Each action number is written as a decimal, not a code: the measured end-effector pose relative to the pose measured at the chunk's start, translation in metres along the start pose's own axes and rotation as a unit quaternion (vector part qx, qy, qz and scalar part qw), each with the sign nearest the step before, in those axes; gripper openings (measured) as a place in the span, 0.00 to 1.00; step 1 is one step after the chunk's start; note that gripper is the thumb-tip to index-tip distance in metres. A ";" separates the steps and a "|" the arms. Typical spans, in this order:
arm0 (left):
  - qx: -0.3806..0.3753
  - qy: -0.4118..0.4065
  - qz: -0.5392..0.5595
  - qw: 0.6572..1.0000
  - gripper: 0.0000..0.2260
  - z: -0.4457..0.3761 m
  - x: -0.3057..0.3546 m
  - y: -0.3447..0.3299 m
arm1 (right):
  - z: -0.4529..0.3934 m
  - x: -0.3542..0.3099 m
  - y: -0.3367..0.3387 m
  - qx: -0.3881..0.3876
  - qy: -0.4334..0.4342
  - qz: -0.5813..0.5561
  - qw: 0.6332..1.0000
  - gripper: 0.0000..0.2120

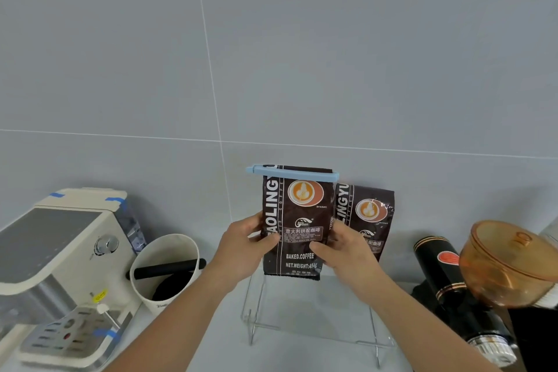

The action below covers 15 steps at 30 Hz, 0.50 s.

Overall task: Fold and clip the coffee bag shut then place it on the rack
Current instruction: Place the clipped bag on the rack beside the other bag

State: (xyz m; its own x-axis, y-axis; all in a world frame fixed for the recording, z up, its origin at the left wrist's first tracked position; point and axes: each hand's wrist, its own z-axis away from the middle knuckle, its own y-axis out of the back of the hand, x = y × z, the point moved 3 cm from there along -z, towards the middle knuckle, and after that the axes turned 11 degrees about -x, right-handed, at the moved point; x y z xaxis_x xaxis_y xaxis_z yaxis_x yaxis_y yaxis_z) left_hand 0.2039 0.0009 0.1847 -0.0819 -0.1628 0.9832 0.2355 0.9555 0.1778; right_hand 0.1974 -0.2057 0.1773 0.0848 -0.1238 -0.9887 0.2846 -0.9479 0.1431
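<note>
A dark brown coffee bag (pixel 297 214) stands upright in both my hands, its bottom edge just above the back of a clear rack (pixel 314 326). A light blue clip (pixel 291 173) is clamped across its folded top. My left hand (pixel 244 246) grips the bag's left side with the thumb on the front. My right hand (pixel 347 254) grips its right side. A second, matching coffee bag (pixel 370 217) stands behind to the right against the wall.
A cream espresso machine (pixel 57 269) fills the left. Beside it stands a white knock box (pixel 164 269) with a black bar. On the right are a black grinder (pixel 459 290) and an amber lidded container (pixel 510 263). A grey tiled wall rises behind.
</note>
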 end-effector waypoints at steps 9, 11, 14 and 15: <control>0.014 0.025 0.035 0.999 0.15 -0.031 -0.035 -0.001 | -0.031 0.031 -0.009 0.038 -0.027 -0.039 0.998 0.21; 0.012 0.028 0.040 0.999 0.15 -0.037 -0.041 -0.001 | -0.035 0.038 -0.009 0.047 -0.034 -0.035 0.998 0.20; 0.008 0.031 0.045 0.998 0.16 -0.045 -0.052 -0.002 | -0.041 0.048 -0.008 0.054 -0.046 -0.032 0.997 0.22; 0.006 0.033 0.044 0.998 0.17 -0.046 -0.056 -0.003 | -0.042 0.051 -0.008 0.056 -0.052 -0.032 0.997 0.22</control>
State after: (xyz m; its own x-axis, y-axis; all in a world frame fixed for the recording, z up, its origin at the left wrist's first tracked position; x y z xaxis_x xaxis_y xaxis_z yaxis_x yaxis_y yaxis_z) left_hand 0.2525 -0.0045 0.1310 0.0031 -0.0928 0.9957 0.2280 0.9695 0.0897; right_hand 0.2401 -0.1920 0.1279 -0.0303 -0.0865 -0.9958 0.1767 -0.9810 0.0798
